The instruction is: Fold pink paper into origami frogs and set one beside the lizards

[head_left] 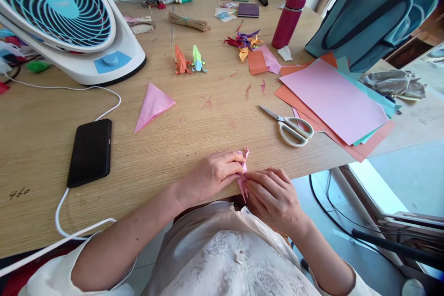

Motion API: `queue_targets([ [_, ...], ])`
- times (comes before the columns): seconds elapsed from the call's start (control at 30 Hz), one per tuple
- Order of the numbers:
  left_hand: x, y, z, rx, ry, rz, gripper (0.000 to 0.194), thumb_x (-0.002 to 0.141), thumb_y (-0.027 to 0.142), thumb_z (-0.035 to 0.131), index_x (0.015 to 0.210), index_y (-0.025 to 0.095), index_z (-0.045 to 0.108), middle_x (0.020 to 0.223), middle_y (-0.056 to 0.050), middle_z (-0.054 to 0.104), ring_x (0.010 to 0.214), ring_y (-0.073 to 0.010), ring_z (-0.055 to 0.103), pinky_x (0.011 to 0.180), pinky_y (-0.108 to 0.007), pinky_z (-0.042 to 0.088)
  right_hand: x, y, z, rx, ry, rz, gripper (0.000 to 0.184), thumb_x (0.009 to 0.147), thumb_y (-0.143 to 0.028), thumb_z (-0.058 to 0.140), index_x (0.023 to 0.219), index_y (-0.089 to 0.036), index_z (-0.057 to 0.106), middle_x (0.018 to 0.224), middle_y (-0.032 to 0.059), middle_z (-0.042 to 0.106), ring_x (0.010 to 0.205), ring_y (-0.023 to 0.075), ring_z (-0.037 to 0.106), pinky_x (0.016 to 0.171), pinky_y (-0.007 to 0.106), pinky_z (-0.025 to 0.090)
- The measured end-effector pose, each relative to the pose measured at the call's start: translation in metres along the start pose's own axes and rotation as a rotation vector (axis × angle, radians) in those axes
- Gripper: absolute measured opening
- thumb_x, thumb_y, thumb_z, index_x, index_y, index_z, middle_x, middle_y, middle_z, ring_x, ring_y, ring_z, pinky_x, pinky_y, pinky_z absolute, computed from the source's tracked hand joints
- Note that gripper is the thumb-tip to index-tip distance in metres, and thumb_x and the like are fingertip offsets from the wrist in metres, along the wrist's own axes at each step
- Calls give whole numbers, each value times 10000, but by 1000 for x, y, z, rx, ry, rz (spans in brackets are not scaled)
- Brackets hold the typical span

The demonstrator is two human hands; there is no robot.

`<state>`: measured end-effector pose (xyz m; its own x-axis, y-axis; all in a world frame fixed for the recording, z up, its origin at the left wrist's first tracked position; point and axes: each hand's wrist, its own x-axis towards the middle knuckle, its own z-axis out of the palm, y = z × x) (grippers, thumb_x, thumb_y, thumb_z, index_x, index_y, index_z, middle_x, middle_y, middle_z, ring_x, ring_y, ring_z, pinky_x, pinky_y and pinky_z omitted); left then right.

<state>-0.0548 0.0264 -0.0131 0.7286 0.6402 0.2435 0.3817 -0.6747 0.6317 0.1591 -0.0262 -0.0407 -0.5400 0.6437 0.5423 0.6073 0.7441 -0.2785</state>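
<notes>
A small pink folded paper figure (242,184) is held between my two hands at the table's front edge. My left hand (218,169) pinches its upper part, and the tip pokes out past the fingers. Lower down, my right hand (272,193) grips its side with thumb and forefinger, and a pointed end hangs below. Fingers hide much of the figure. Ahead and to the left lies a pink paper triangle (154,107). White-handled scissors (293,129) rest beyond my right hand, blades pointing to the upper left.
A stack of coloured paper sheets (335,97) lies at right. Farther back are an orange paper crane (181,61), a green-blue one (197,60), a pile of folded cranes (243,42) and a red bottle (289,21). At left stand a fan (114,58) and a cabled phone (90,152).
</notes>
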Motion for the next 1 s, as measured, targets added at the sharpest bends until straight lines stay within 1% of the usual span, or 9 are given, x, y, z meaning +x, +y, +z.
queue_targets([
  [0.07,-1,-2,2,-14,15,-1,184,989,184,512,1081,179,671,1192,-67,664,1169,-180,620,1039,-319,502,-2,0,2,-1,11,13,206,898,-89,600,1080,-181,627,1096,66,742,903,171,678,833,361,470],
  [0.17,-2,-2,2,-6,54,50,183,978,157,521,1079,173,672,1207,-86,655,1221,-193,584,1067,-348,490,-5,-2,5,-7,21,30,210,893,-91,604,1075,-193,628,1080,56,744,896,165,685,831,358,471],
  [0.23,-2,-1,2,57,89,75,156,962,151,547,1041,171,681,1179,-92,657,1213,-202,577,1052,-358,500,-5,-5,6,-20,16,47,212,896,-104,608,1084,-200,629,1071,55,746,911,173,682,830,364,469],
  [0.33,-1,2,2,219,113,85,119,949,165,579,997,172,687,1095,-80,666,1100,-199,599,987,-356,531,-6,-10,7,-42,-5,87,208,903,-130,622,1096,-207,633,1064,57,747,939,189,673,835,378,468],
  [0.43,-1,4,4,307,80,113,158,974,136,521,1017,169,669,1028,-63,671,1016,-173,618,992,-352,531,-8,-15,9,-41,7,117,216,900,-120,629,1103,-196,633,1062,65,743,971,200,673,867,390,481],
  [0.6,-4,4,5,357,89,137,222,987,91,461,1102,172,632,1028,-48,688,1011,-151,644,1027,-335,524,-12,-14,14,6,77,126,271,903,-74,587,1147,-191,615,1083,78,738,1045,200,672,899,387,507],
  [0.7,-7,3,4,350,93,172,238,980,88,471,1151,147,626,1035,-65,697,1023,-168,650,1019,-338,536,-13,-12,14,31,89,121,279,899,-71,584,1152,-185,610,1095,79,742,1070,201,670,923,389,504],
  [0.87,-12,3,3,390,30,192,266,973,91,476,1202,116,611,1106,-105,688,1076,-212,639,1057,-378,509,-15,-14,13,26,88,168,298,899,-82,590,1171,-201,606,1099,74,745,1061,212,674,884,386,495],
  [1.0,-13,2,5,408,6,196,244,971,79,470,1169,96,612,1091,-111,685,1057,-216,639,1035,-374,523,-14,-17,12,27,50,199,285,903,-77,590,1162,-193,603,1147,84,730,1059,215,663,886,388,478],
])
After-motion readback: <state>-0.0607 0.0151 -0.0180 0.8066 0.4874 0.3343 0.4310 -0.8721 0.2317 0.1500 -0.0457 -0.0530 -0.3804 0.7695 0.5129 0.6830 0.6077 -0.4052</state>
